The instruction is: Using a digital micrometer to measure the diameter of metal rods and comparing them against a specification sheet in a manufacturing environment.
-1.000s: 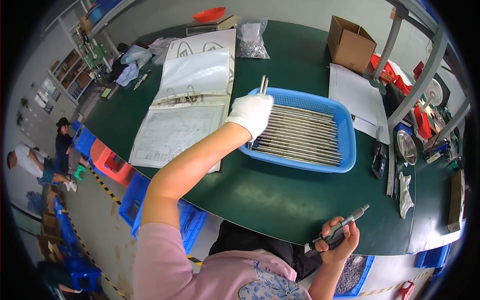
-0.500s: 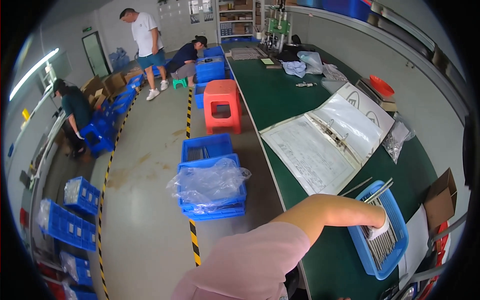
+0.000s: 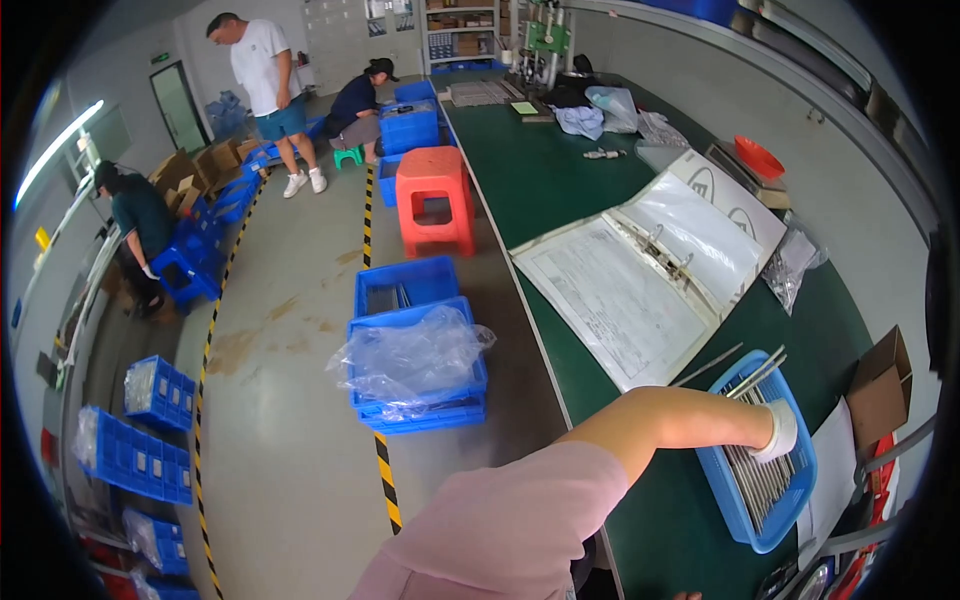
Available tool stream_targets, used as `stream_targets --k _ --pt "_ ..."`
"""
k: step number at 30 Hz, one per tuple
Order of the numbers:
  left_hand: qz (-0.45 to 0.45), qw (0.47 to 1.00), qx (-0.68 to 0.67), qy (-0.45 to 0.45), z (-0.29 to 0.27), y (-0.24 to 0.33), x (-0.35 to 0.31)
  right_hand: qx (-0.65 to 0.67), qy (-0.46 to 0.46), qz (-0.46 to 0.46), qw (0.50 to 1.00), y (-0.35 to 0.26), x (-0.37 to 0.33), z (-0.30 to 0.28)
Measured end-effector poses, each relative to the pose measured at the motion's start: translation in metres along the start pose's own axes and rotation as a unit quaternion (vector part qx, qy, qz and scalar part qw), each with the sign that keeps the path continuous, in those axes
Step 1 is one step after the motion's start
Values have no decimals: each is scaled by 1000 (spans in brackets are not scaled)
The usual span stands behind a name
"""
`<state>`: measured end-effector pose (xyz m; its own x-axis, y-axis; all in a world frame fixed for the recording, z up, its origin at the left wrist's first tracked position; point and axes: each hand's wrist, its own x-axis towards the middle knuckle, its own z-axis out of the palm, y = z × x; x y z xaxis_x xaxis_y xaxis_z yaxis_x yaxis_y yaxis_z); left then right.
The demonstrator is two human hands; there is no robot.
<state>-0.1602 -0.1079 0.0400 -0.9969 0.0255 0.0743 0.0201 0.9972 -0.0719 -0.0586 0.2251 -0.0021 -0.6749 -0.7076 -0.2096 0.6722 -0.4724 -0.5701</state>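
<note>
My left hand (image 3: 778,432), in a white glove, reaches into a light blue plastic basket (image 3: 738,512) on the green workbench. Many thin metal rods (image 3: 757,482) lie side by side in the basket, under and beside the hand. Its fingers are out of sight, so I cannot tell whether they grip a rod. Two longer rods (image 3: 760,372) stick out over the basket's far end. Beside that end another thin rod (image 3: 708,364) rests on the bench. Only a sliver of my right hand (image 3: 688,596) shows at the lower edge.
An open ring binder (image 3: 610,300) lies beyond the basket. To its right are a cardboard box (image 3: 882,390) and a bagged item (image 3: 795,265). Left of the bench stand blue crates (image 3: 420,415) under clear plastic and a red stool (image 3: 435,200). Several people are farther off.
My gloved left hand has shifted slightly right and turned within the basket, showing more of its cuff. The whole view has moved a little.
</note>
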Motion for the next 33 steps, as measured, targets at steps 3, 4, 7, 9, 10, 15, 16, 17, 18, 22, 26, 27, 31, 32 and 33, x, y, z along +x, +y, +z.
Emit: stream_targets --k 3,4,7,9,10,15,16,17,18,22,26,27,31,32,33 --pt "46 998 -29 -6 19 28 21 27 -32 24 999 6 12 2" --pt "131 990 -50 14 16 79 69 14 9 -32 999 1 6 -4" --pt "145 989 -17 0 -7 68 51 13 71 -64 995 13 10 0" --pt "103 993 -27 -49 -12 49 36 55 84 -62 993 24 16 8" --pt "76 993 -71 -51 -8 43 34 34 80 -60 994 27 17 8" --pt "76 989 -110 -65 -1 70 57 47 61 -113 991 18 5 -3" --pt "74 986 -113 -95 -4 72 61 55 51 -101 992 18 6 -4" --pt "70 987 -115 -90 -7 75 58 60 37 -83 994 16 5 -5" --pt "105 986 -121 -45 -2 77 58 64 44 -96 992 16 4 -8" --pt "191 973 -132 5 6 94 62 80 17 -81 993 19 2 -6" --pt "227 966 -110 -53 2 104 71 80 10 -79 994 20 3 -4" --pt "220 971 -76 -53 2 106 74 84 6 -79 993 21 3 -4" --pt "242 968 -45 -51 0 99 84 100 1 -84 991 20 5 -3" --pt "233 971 -46 -38 -3 98 84 96 6 -84 992 20 5 -4" --pt "227 971 -36 -57 -7 96 84 92 10 -84 992 20 6 -4"
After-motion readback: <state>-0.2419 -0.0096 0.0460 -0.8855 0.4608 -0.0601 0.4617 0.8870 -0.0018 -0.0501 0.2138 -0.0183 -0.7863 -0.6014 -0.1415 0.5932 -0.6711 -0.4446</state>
